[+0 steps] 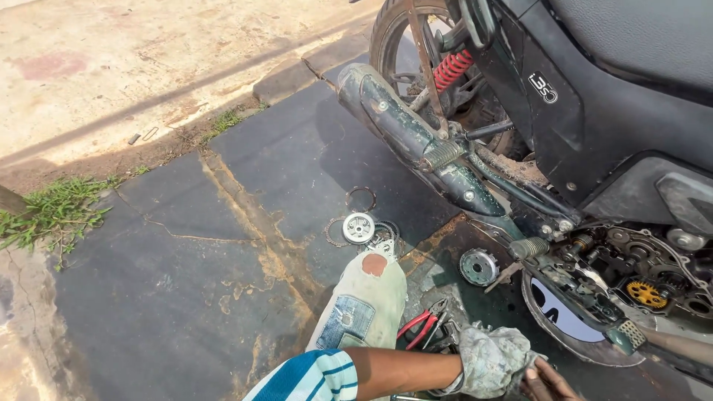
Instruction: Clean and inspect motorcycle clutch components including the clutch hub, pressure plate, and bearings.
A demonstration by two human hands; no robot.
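Your left hand (546,382) grips dirty rag (492,360) just below open engine case (639,282); right hand out of view. Wiping step, likely. Clutch hub (478,266), pliers (422,324) left of case. Next calls for steady hold.

Sunlit cracked dark pavement (223,245), pale concrete (111,67), grass tufts (56,212) along the edge

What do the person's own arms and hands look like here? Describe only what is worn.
One arm enters from the bottom edge, bare below a short sleeve striped in blue, teal and white. The hands are bare and gloveless. No watch or jewellery shows. Which arm it is cannot be told.
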